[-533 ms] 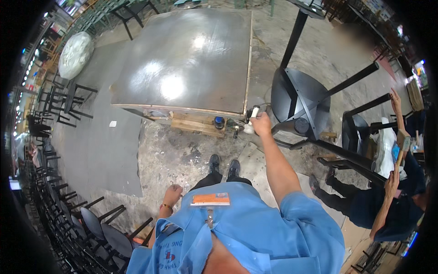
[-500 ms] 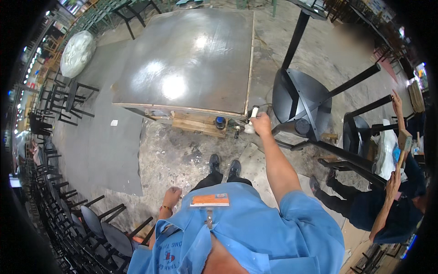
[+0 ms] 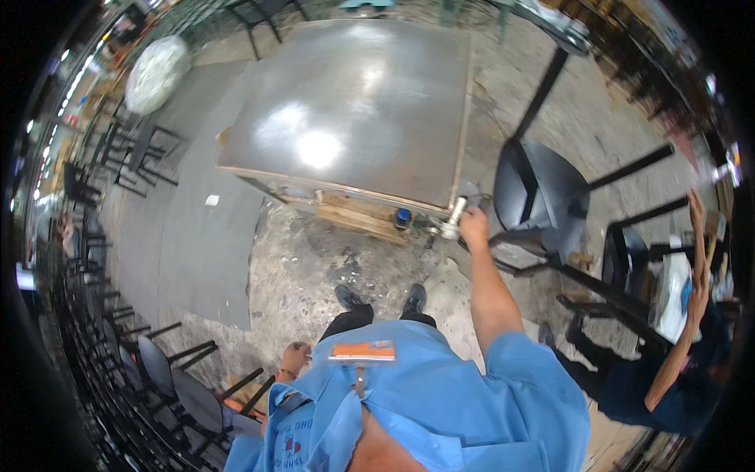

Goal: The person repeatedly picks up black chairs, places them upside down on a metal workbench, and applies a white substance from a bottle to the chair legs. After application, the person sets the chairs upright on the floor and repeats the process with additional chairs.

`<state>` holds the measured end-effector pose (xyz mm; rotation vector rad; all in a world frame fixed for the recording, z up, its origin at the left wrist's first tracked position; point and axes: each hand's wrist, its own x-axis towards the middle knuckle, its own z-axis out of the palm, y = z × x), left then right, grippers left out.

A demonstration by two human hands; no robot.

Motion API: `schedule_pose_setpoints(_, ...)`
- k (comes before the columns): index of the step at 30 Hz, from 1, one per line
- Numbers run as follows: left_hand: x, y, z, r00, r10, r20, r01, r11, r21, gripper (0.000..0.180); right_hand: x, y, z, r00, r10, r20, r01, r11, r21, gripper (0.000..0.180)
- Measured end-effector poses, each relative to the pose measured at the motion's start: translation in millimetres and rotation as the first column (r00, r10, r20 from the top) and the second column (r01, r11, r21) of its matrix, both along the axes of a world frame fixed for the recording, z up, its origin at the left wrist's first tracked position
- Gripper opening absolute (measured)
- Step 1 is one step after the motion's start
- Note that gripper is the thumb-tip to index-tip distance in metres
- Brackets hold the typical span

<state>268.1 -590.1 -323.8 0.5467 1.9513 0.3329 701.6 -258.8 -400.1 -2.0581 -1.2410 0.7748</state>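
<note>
My right hand (image 3: 473, 229) reaches forward and grips a short silvery cylinder (image 3: 454, 217) at the near right corner of a large shiny metal-topped table (image 3: 354, 110). A small blue-capped object (image 3: 403, 216) sits on the wooden ledge just left of that hand. My left hand (image 3: 294, 359) hangs low by my left hip, fingers loosely curled, holding nothing that I can see. An orange badge (image 3: 362, 352) hangs on my blue shirt.
A black chair (image 3: 539, 193) stands right of the table corner, with more black frames (image 3: 613, 283) behind it. Another person in dark blue (image 3: 676, 362) stands at the right with raised arms. Stacked black chairs (image 3: 141, 346) line the left. The concrete floor (image 3: 314, 259) is stained.
</note>
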Motion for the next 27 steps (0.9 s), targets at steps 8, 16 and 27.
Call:
schedule_pose_setpoints(8, -121, 19, -17, 0.987, 0.159, -0.017, -0.158, 0.985, 0.067, 0.037, -9, 2, 25, 0.972, -0.106, 0.211, 0.07, 0.983, 0.172, 0.038)
schedule_pose_setpoints(16, -281, -42, -25, 0.917, 0.397, -0.039, -0.397, 0.918, 0.005, 0.036, -250, 51, 89, 0.939, 0.081, 0.335, -0.191, 0.932, 0.31, 0.032)
schedule_pose_setpoints(27, -515, 81, -9, 0.936, 0.346, 0.059, -0.338, 0.842, 0.419, 0.042, -695, 74, 65, 0.564, 0.825, -0.047, -0.817, 0.565, 0.117, 0.027)
